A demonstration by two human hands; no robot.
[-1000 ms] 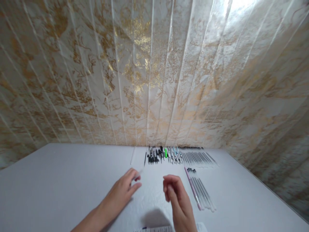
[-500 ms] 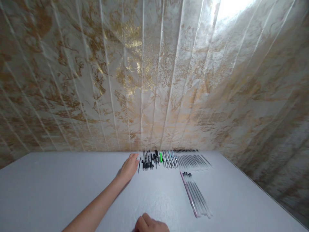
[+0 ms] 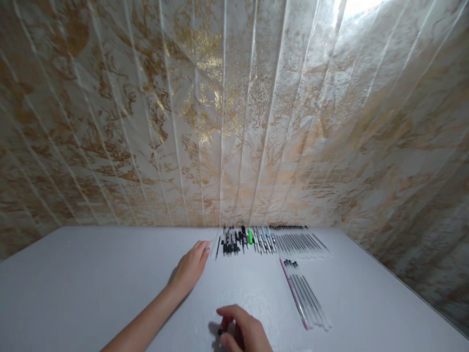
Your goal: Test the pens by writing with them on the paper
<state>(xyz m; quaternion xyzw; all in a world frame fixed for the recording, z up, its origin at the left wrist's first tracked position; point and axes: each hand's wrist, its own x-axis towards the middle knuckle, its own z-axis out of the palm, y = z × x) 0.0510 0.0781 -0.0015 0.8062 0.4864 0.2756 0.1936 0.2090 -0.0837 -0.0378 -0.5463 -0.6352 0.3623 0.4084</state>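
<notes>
My left hand (image 3: 191, 266) rests low over the table at the left end of a row of pen parts. Its thumb and fingertips are closed together on something pale that is too small to make out. Right beside the fingertips lies a thin black pen refill (image 3: 218, 248). My right hand (image 3: 247, 328) is at the bottom edge, forefinger arched out and the other fingers curled. A small black piece (image 3: 220, 332), like a pen cap, shows between its thumb and a fingertip.
Along the back edge lie several black pen parts (image 3: 230, 249), a bright green piece (image 3: 250, 236), silver-blue pens (image 3: 264, 240) and a long row of refills (image 3: 300, 243). Nearer, clear pens with black caps (image 3: 308, 296) lie beside a pink pen (image 3: 294, 293). A patterned curtain (image 3: 234, 122) hangs behind the white table (image 3: 91, 288).
My left hand has drawn back slightly, left and toward me. My right hand has come further into view, its fist loosening and a black piece now showing. The view has shifted a little.
</notes>
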